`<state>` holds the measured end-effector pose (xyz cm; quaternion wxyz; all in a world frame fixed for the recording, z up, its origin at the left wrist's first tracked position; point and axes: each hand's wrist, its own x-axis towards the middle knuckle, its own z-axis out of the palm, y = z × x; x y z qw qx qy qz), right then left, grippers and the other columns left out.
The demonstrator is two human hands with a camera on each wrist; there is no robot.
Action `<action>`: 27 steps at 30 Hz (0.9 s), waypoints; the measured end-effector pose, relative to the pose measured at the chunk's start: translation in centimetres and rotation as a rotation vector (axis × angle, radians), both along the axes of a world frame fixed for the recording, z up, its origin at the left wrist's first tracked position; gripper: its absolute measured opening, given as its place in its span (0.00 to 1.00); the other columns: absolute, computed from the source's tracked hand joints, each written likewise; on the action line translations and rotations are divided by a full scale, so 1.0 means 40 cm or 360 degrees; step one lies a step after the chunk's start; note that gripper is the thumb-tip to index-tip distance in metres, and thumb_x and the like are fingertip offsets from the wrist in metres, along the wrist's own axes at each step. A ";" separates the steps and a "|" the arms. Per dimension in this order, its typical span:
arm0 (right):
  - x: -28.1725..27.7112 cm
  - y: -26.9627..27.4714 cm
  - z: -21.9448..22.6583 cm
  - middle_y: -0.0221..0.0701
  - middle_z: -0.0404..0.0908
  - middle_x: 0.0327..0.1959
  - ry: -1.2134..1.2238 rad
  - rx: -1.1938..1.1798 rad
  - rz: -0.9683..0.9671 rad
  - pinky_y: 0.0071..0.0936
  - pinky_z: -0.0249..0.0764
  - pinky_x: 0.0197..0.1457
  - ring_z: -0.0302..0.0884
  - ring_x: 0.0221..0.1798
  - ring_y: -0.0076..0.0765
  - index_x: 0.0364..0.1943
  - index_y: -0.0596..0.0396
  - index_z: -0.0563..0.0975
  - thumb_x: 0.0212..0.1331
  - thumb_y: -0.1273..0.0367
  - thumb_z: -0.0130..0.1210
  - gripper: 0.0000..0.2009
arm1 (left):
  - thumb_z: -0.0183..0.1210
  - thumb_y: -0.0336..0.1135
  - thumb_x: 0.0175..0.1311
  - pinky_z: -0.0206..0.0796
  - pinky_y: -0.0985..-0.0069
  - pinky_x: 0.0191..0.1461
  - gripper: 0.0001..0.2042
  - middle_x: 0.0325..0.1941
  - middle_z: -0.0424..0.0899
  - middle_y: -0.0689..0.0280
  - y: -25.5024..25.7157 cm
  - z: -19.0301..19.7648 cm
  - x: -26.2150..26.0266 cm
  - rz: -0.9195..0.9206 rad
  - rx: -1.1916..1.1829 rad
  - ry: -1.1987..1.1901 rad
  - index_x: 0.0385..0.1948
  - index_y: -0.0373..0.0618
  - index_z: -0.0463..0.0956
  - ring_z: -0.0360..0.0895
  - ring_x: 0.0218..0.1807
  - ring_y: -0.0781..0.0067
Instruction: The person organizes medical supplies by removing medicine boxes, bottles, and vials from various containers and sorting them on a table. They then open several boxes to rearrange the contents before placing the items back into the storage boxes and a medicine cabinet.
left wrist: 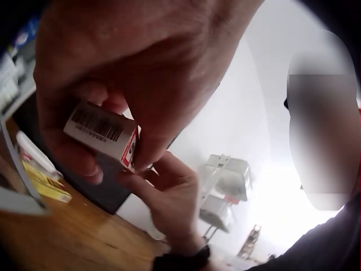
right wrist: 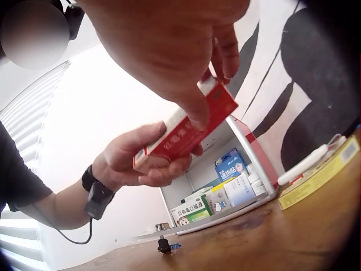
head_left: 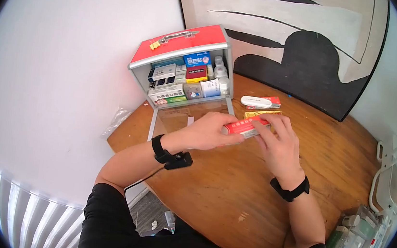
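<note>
A red and white medicine box (head_left: 244,127) is held above the wooden table between both hands. My left hand (head_left: 210,131) grips its left end, thumb on the near side. At the other end my right hand (head_left: 280,147) pinches it; in the right wrist view its thumb lies on the red face of the box (right wrist: 192,132). A barcode shows on the white end of the box (left wrist: 98,130) in the left wrist view. Just beyond the hands lie a yellow box (head_left: 270,113) and a white thermometer-like stick (head_left: 256,101) on a red box (head_left: 276,101).
A red-topped medicine case (head_left: 212,38) stands behind, packed with boxes and bottles, its clear front panel (head_left: 170,120) folded down on the table (head_left: 211,188). A large picture (head_left: 263,58) leans at the wall. Clear plastic containers (head_left: 353,242) and a white rack (head_left: 389,178) are at right.
</note>
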<state>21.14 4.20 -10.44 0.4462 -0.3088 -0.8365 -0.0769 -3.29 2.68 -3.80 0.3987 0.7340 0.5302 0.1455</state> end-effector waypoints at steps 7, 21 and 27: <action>0.002 -0.005 0.004 0.37 0.83 0.52 0.0039 -0.0266 0.0000 0.43 0.83 0.55 0.83 0.54 0.49 0.57 0.55 0.82 0.56 0.72 0.74 0.23 | 0.70 0.41 0.68 0.77 0.51 0.60 0.22 0.50 0.89 0.48 0.132 -0.062 -0.356 0.0375 0.1436 0.0883 0.59 0.40 0.80 0.86 0.55 0.41; -0.003 0.001 -0.017 0.38 0.84 0.52 -0.0021 -0.0391 0.0002 0.44 0.84 0.53 0.84 0.55 0.51 0.56 0.56 0.82 0.56 0.73 0.74 0.22 | 0.59 0.42 0.75 0.71 0.55 0.75 0.19 0.65 0.85 0.47 0.519 -0.100 -0.735 0.0952 0.1519 0.1532 0.61 0.44 0.82 0.81 0.68 0.44; -0.002 0.011 -0.034 0.37 0.84 0.52 -0.0032 -0.0482 -0.0035 0.43 0.84 0.53 0.84 0.54 0.50 0.55 0.56 0.82 0.56 0.73 0.74 0.21 | 0.48 0.52 0.83 0.64 0.56 0.82 0.25 0.76 0.78 0.49 0.506 -0.051 -0.668 0.1216 0.1441 0.0876 0.70 0.46 0.75 0.73 0.78 0.47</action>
